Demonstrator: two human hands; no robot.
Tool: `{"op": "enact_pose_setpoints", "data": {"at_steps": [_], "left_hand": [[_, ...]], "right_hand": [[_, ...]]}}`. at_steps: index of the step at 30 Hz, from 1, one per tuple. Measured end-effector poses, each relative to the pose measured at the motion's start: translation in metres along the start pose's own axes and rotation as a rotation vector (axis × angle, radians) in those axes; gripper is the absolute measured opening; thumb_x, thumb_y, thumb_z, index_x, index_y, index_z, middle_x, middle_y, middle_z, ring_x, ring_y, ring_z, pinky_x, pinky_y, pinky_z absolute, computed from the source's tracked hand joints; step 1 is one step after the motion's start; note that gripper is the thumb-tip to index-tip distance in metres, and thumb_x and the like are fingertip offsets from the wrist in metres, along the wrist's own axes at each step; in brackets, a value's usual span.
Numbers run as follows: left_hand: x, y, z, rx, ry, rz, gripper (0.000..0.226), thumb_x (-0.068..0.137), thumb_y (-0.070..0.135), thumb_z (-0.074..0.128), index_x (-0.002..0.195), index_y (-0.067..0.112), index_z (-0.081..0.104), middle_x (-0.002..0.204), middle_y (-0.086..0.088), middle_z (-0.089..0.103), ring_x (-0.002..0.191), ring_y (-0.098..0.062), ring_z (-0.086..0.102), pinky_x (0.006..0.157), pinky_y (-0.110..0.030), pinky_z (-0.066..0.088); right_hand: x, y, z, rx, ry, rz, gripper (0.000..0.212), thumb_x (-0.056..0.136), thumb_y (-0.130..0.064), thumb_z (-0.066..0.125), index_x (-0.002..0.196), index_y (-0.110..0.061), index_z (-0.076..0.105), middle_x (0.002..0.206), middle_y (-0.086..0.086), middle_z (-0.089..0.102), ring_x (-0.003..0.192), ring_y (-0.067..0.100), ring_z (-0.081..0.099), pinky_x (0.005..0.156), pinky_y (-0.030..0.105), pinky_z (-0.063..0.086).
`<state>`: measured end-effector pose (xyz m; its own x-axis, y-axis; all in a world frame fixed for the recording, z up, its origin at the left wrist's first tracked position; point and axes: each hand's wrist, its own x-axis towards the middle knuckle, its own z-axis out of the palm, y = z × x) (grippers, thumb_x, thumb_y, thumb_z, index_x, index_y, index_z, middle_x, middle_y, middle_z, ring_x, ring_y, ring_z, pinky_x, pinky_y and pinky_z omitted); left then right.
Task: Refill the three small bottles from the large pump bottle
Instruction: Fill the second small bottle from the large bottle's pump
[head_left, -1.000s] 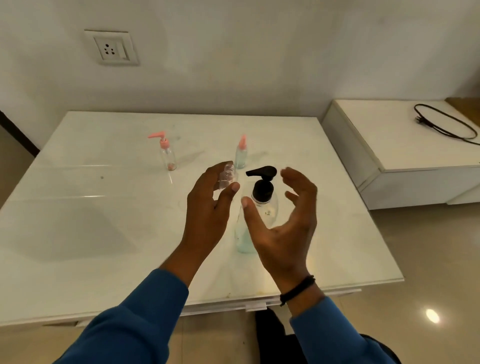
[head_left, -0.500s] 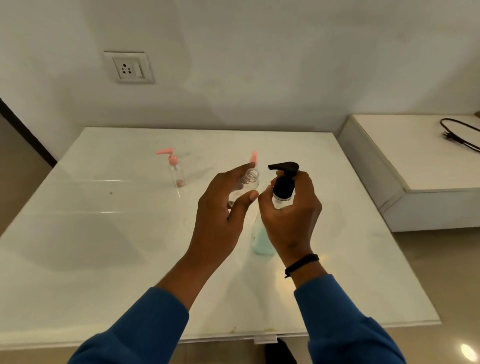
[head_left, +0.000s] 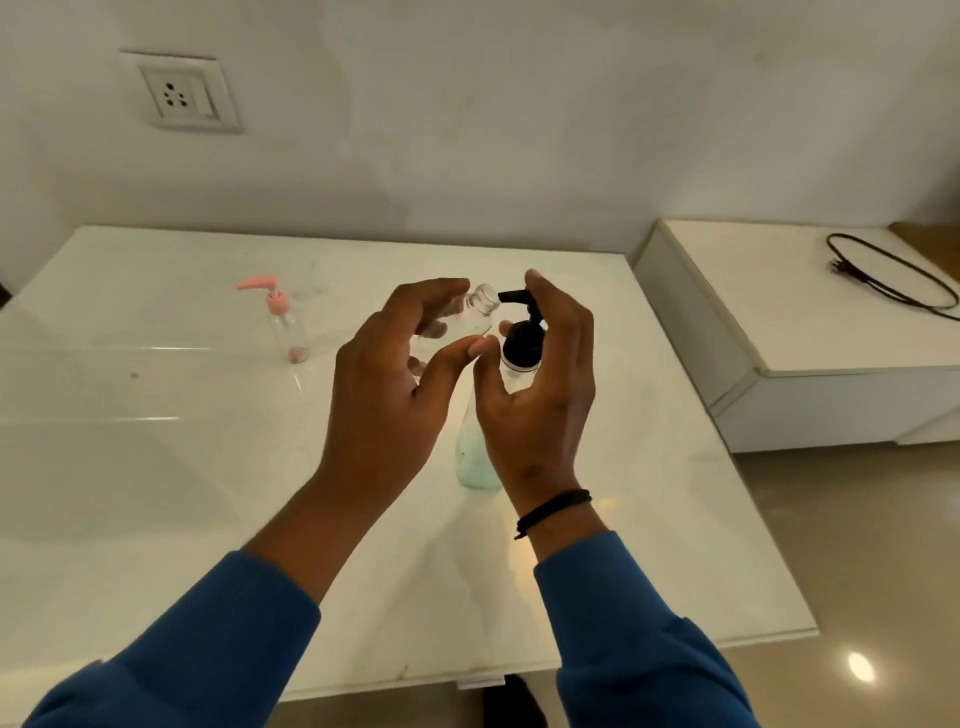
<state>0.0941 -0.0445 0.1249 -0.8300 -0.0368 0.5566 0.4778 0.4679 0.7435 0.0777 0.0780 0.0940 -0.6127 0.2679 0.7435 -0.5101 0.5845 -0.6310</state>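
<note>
- Large clear pump bottle (head_left: 480, 457) with black pump head (head_left: 522, 340): stands near the middle of the white glossy table (head_left: 156, 467), pale green liquid low in its base. My right hand (head_left: 540, 395) curls round its neck, a finger above the pump.
- Small clear uncapped bottle (head_left: 480, 312): pinched in my left hand (head_left: 389, 384), tilted, mouth just beside the black spout. Risk: mouth off the spout, liquid on the table.
- Risk: hard press tips the light, nearly empty large bottle.
- Small clear bottle with pink pump (head_left: 285, 327): far left, upright, awaiting refill.
- Third small bottle: hidden; cannot tell.
</note>
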Motion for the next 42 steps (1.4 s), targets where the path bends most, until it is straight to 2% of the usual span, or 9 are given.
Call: {"op": "enact_pose_setpoints", "data": {"at_steps": [3,8,10,15,19,24,29,34,42], "left_hand": [[0.001,0.001,-0.001,0.016,-0.005,0.023,0.041,0.095,0.031,0.066,0.134,0.020,0.059,0.123,0.012,0.066,0.107,-0.012,0.066,0.076,-0.017,0.054],[0.000,0.000,-0.005,0.069,-0.011,0.045,0.045,0.096,0.030,0.062,0.140,0.022,0.057,0.122,0.008,0.067,0.107,-0.013,0.063,0.077,-0.011,0.046],[0.001,-0.001,-0.005,0.085,-0.019,0.066,0.046,0.096,0.026,0.063,0.141,0.020,0.056,0.124,0.005,0.067,0.108,-0.015,0.063,0.081,-0.012,0.045],[-0.001,0.002,-0.003,0.127,-0.039,0.147,0.050,0.093,0.009,0.068,0.141,0.013,0.055,0.125,-0.002,0.066,0.112,-0.021,0.063,0.086,-0.035,0.054],[-0.002,0.002,-0.002,0.118,-0.026,0.119,0.054,0.089,0.010,0.069,0.140,0.015,0.054,0.125,-0.001,0.067,0.112,-0.020,0.062,0.087,-0.036,0.054],[-0.004,0.002,-0.004,0.125,0.086,0.028,0.047,0.082,0.016,0.073,0.128,0.014,0.063,0.124,-0.001,0.069,0.098,-0.017,0.060,0.078,-0.044,0.057],[-0.005,0.002,-0.007,0.148,0.074,0.071,0.045,0.085,0.016,0.073,0.128,0.016,0.065,0.125,-0.001,0.069,0.102,-0.027,0.065,0.076,-0.046,0.058],[-0.001,0.001,-0.011,0.107,0.046,0.037,0.044,0.090,0.018,0.067,0.133,0.016,0.064,0.117,-0.001,0.061,0.100,-0.019,0.061,0.080,-0.006,0.047],[-0.004,0.003,-0.016,-0.045,0.053,-0.088,0.044,0.082,0.021,0.075,0.125,0.018,0.066,0.115,0.003,0.069,0.101,-0.011,0.069,0.090,-0.011,0.052]], "right_hand": [[-0.001,-0.002,0.001,0.012,0.035,0.026,0.066,0.083,0.003,0.078,0.135,-0.015,0.041,0.134,0.016,0.057,0.118,-0.002,0.052,0.097,0.007,0.043],[-0.003,-0.003,0.000,0.008,0.036,0.014,0.068,0.082,0.003,0.078,0.136,-0.017,0.041,0.139,0.014,0.056,0.125,-0.014,0.045,0.100,0.006,0.041],[-0.002,-0.003,0.000,0.004,0.032,0.021,0.069,0.083,0.003,0.078,0.137,-0.018,0.041,0.139,0.013,0.057,0.126,-0.012,0.045,0.101,0.005,0.040],[-0.003,-0.005,0.000,-0.002,-0.002,0.016,0.070,0.084,0.001,0.079,0.138,-0.019,0.041,0.140,0.010,0.058,0.129,0.000,0.049,0.103,0.004,0.037],[-0.002,-0.003,-0.001,0.003,-0.020,-0.006,0.071,0.081,0.000,0.081,0.139,-0.018,0.043,0.140,0.009,0.058,0.131,0.002,0.049,0.106,0.006,0.036],[0.000,-0.007,-0.005,0.053,0.022,-0.075,0.047,0.084,-0.002,0.070,0.130,-0.001,0.059,0.137,0.010,0.060,0.132,-0.004,0.047,0.103,0.010,0.042],[0.013,-0.014,-0.007,0.021,0.141,-0.067,0.025,0.095,-0.017,0.061,0.110,0.000,0.072,0.117,0.011,0.068,0.113,0.003,0.059,0.092,0.011,0.051],[0.018,-0.014,-0.012,0.019,0.132,-0.088,0.018,0.093,-0.013,0.067,0.102,0.001,0.075,0.106,0.009,0.071,0.097,0.014,0.069,0.085,0.018,0.057],[0.029,-0.015,-0.022,0.027,0.070,-0.067,0.009,0.088,-0.007,0.073,0.095,-0.003,0.077,0.096,0.003,0.073,0.088,0.009,0.069,0.076,0.023,0.061]]}}
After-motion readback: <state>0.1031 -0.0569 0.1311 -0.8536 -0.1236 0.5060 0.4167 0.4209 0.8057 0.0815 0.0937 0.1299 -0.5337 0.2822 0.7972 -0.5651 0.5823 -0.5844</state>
